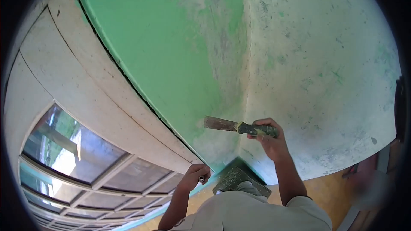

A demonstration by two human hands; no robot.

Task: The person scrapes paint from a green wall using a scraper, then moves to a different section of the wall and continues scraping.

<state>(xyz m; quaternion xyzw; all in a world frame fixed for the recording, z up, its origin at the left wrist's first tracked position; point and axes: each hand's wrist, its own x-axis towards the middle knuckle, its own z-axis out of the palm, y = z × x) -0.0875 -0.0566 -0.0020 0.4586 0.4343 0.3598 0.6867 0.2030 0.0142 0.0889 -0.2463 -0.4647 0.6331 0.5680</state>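
One scraper [233,126] is showing, and the right hand [270,139] is holding it. The fingers are wrapping tightly round its dark, paint-flecked handle, with the thumb lying on top. The flat metal blade is pointing to the left and lying against the wall [171,51], just left of the corner where two wall faces are meeting. The left face is showing bright green paint with pale, scraped patches near the corner. The right face is looking mostly pale, with only faint green flecks.

Two hands are in view, both the person's own. The left hand [195,176] is sitting lower, curled into a loose fist at the bottom edge of the pale frame [107,102]. It is closing on one small metal piece [201,179], whose round end is peeking out between the fingers. What that piece belongs to cannot be told.

One dark flat board [239,179] is lying just right of the left hand, below the corner and under the scraper. Its top is looking speckled and rough, and no heap of material is standing out on it. A grey fold of the person's clothing is covering its lower edge. Whether the left hand is connected to it cannot be told.

One window [85,154] is filling the lower left, split into several panes by thin bars, with green and daylight showing through the glass. A strip of orange-brown floor [325,192] is showing at the lower right.
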